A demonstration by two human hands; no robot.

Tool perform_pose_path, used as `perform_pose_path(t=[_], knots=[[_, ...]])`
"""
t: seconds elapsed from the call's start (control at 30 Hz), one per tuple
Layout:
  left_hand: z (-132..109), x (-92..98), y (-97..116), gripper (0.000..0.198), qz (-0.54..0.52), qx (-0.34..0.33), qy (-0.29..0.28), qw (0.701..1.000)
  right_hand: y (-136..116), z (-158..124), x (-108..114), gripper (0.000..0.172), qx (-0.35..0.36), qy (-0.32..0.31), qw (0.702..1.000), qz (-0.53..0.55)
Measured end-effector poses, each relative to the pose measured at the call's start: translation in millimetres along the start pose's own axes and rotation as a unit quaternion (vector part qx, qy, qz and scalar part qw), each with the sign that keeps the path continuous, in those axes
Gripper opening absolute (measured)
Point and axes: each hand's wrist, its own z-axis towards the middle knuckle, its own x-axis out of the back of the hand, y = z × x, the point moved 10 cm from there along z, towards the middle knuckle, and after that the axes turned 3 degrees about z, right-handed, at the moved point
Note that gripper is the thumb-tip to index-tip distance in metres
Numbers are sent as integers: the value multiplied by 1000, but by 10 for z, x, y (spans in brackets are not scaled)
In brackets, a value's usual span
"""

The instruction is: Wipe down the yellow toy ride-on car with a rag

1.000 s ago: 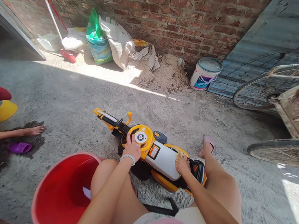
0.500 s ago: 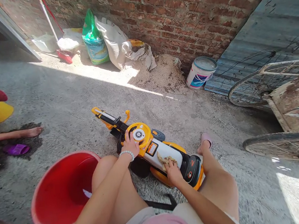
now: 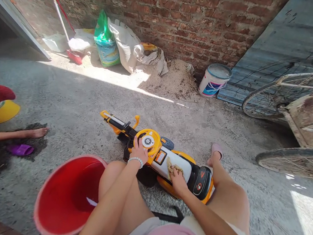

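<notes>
A yellow, white and black ride-on toy digger (image 3: 182,160) stands on the floor between my legs. My left hand (image 3: 138,153) is closed around the near side of its yellow steering wheel (image 3: 157,144), thumb and fingers over the rim. A bead bracelet circles that wrist. Under my right hand (image 3: 178,180) is a crumpled, patterned beige cloth (image 3: 170,165), gripped and pressed to the white seat. Part of the cloth is hidden beneath the fingers. Behind the seat rises the black backrest (image 3: 203,182).
A red tub (image 3: 55,200) with some liquid stands by my left leg. At far left are another person's bare foot (image 3: 39,132) and a purple slipper (image 3: 21,149). Sacks (image 3: 108,51) and a paint bucket (image 3: 214,80) line the brick wall; a wheeled cart (image 3: 311,115) is at right.
With the cloth, my right hand has slid a little along the seat toward the steering wheel. My left hand stays on the wheel. The whole view has shifted slightly.
</notes>
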Motion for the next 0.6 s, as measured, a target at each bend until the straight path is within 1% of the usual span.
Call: perform_pose_path(t=[0.07,0.1,0.17,0.2,0.27,0.37,0.4,0.43,0.47,0.53,0.6], knots=[[-2,-12,-6,79,0,4,-2,1000,-123,-130,-98,61,37,-1,999,-5],[0,-21,-11,79,1,6,-4,1000,-149,-172,-109,62,49,-5,999,-3],[8,-37,-22,80,2,9,-6,1000,-138,-184,-29,62,61,-11,998,11],[13,-44,-25,80,2,9,-6,1000,-107,-149,61,61,60,-12,998,21],[19,-48,-28,80,1,9,-5,1000,-15,-7,321,58,43,-3,998,43],[8,-32,-14,78,-1,6,-6,1000,138,310,744,57,-10,25,998,64],[-1,-18,-10,79,-1,6,-5,1000,175,416,836,58,-32,27,997,66],[-12,-5,-5,79,0,7,-5,1000,196,512,880,59,-55,19,996,65],[-23,9,-1,78,1,8,-5,1000,198,594,881,58,-73,3,995,61],[-41,31,7,77,4,8,-6,1000,154,711,816,55,-92,-31,994,43],[-51,39,17,76,6,3,-9,1000,90,777,757,51,-90,-41,995,19]])
